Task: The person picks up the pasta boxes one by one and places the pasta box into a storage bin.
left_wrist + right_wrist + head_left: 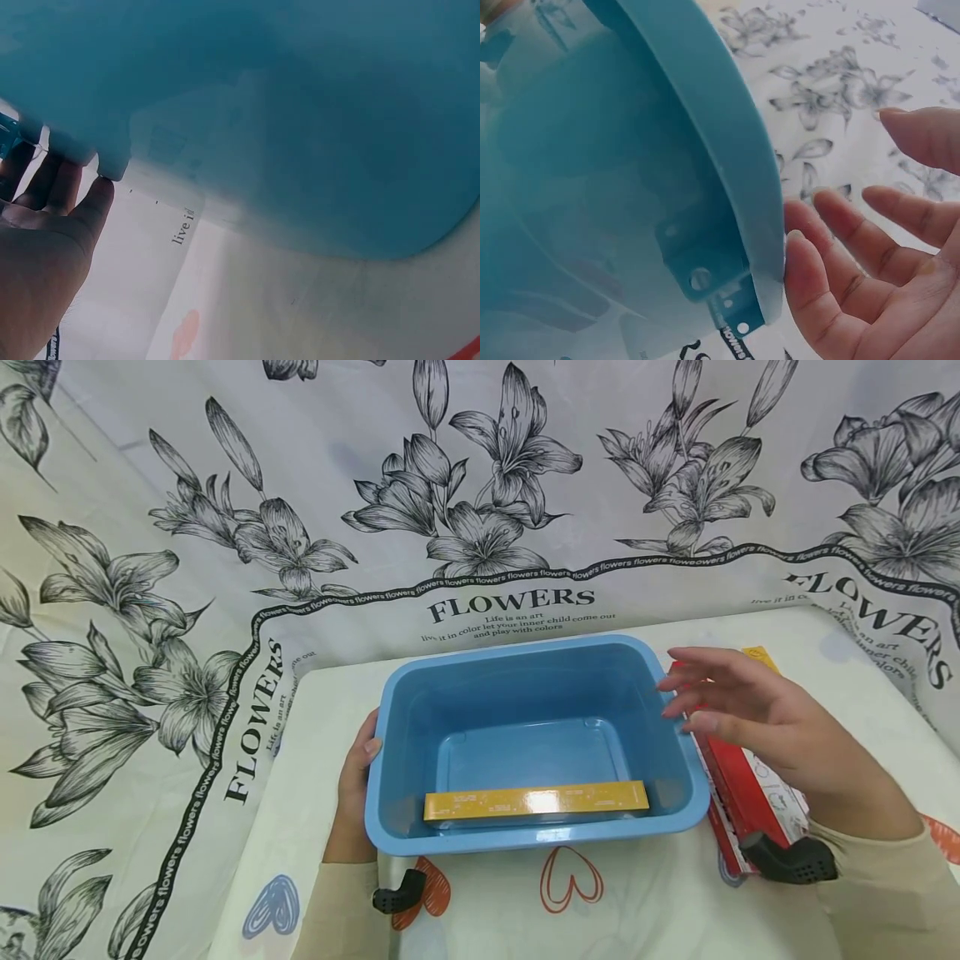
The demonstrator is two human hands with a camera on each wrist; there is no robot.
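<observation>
A blue plastic bin is in the middle of the head view. Inside, along its near wall, lies a long yellow box. My left hand grips the bin's left rim, thumb on top; the left wrist view shows its fingers hooked at the rim. Beside the right rim is my right hand, fingers loosely bent and thumb apart, holding nothing. In the right wrist view its fingertips come right up to the rim; whether they touch it I cannot tell.
Red boxes lie on the table right of the bin, partly hidden under my right hand and the bin. A yellow edge shows behind that hand. White cloth with hearts covers the table; a flower-printed curtain hangs behind.
</observation>
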